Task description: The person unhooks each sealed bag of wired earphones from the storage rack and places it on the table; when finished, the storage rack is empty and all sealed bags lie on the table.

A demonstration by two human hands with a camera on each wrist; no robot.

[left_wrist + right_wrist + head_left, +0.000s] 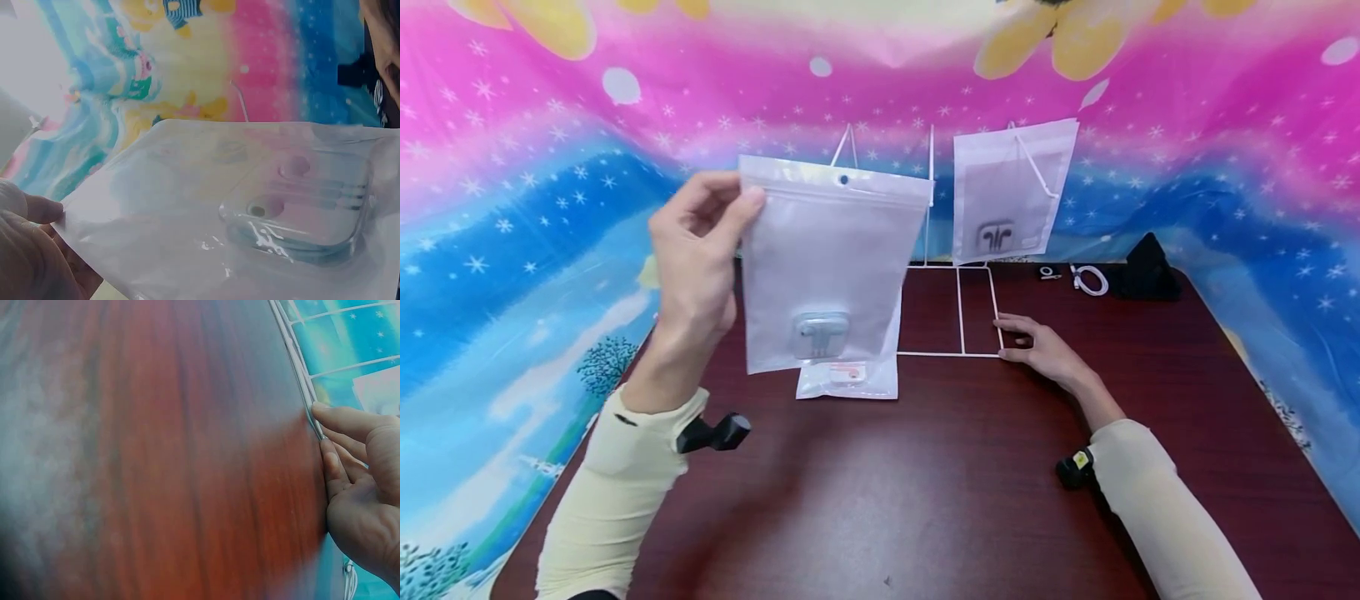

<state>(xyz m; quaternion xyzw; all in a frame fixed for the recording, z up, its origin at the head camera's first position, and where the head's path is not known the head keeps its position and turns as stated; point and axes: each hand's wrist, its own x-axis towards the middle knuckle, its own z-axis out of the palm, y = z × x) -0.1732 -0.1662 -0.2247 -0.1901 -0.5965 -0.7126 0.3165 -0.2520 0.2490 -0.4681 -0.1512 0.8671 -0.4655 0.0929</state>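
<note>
bag [823,258], earphones [822,335] inside, top left pinched by left hand [695,250]. rack [932,354], near right corner gripped by right hand [1049,354]. second bag [996,187], hung far right.

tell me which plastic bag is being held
The front zip-lock bag, pinched near its top corner by the left hand; the hanging bag and partly hidden bag aren't held.
</note>
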